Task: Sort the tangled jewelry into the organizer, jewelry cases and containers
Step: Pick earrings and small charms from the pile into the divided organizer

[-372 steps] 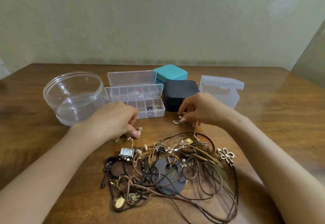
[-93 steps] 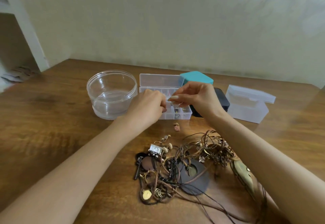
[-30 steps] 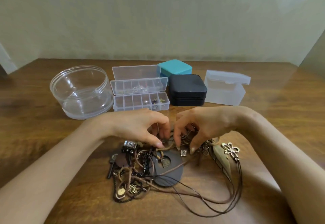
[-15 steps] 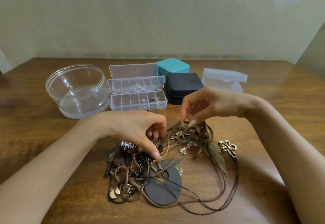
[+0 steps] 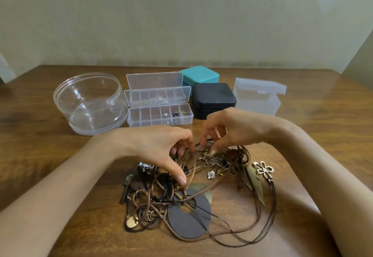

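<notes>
The tangled jewelry (image 5: 191,192) lies in a heap on the wooden table (image 5: 40,166) right in front of me: brown cords, chains, a dark disc (image 5: 189,218), a leaf pendant (image 5: 256,184) and a flower pendant (image 5: 263,169) at its right edge. My left hand (image 5: 159,147) is curled into the far side of the heap, thumb pressed on a tan cord. My right hand (image 5: 230,127) pinches small pieces at the top of the heap, and the two hands hide what lies under them.

Beyond the hands stands the clear organizer (image 5: 159,113), lid up, with small pieces in the middle cells of its back row and the right cells of its front row. A round clear container (image 5: 88,103) sits to its left. To its right are a closed black case (image 5: 214,97), a teal case (image 5: 198,75) behind it, and a frosted box (image 5: 258,97).
</notes>
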Motion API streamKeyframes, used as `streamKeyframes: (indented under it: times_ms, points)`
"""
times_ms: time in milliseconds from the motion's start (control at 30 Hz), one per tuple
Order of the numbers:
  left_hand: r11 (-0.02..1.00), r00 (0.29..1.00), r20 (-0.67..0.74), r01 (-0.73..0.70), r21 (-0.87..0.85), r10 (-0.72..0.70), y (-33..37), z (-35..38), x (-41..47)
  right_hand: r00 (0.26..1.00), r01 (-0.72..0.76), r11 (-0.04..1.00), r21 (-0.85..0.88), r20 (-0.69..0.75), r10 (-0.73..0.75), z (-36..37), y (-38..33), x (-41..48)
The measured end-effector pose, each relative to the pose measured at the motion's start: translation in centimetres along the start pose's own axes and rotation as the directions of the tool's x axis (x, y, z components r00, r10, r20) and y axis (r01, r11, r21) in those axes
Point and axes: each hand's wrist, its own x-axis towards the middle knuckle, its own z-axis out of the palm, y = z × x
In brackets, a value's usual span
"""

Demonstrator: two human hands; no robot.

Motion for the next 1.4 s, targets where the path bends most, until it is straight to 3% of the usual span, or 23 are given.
streamKeyframes:
  times_ms: [133,267,467,700,833,1067,1400]
  points:
    - [1.0,1.0,0.011,0.01,0.012,-0.01,-0.1,0.0,0.1,1.0,-0.01,0.997,-0.071,0.002,0.01,0.8,0.0,0.6]
    - [0.998,0.999,-0.034,-0.031,-0.05,0.029,-0.3,-0.1,0.1,1.0,-0.002,0.999,-0.033,0.01,0.003,0.9,0.1,0.6]
    - [0.956,0.924,-0.38,-0.146,-0.254,0.04,0.1,0.1,0.8,0.998,0.024,0.96,0.28,-0.056,-0.009,0.0,0.4,0.0]
    - [0.877,0.95,-0.311,-0.154,-0.455,0.006,-0.1,0.3,1.1,0.994,0.043,0.889,0.456,-0.109,0.008,0.1,0.9,0.1]
    - [0.898,0.931,-0.365,-0.172,-0.404,0.014,0.2,0.4,1.0,0.99,0.062,0.857,0.512,-0.14,0.013,0.2,1.1,0.2]
    - [0.971,0.832,-0.541,-0.214,-0.104,0.126,0.4,0.4,0.9,0.987,0.089,0.82,0.565,-0.158,0.002,0.1,1.4,0.3]
    - [0.98,0.858,-0.504,-0.173,-0.1,0.1,-0.7,-0.5,0.5,0.993,0.079,0.843,0.532,-0.117,-0.019,-0.7,2.2,-0.4]
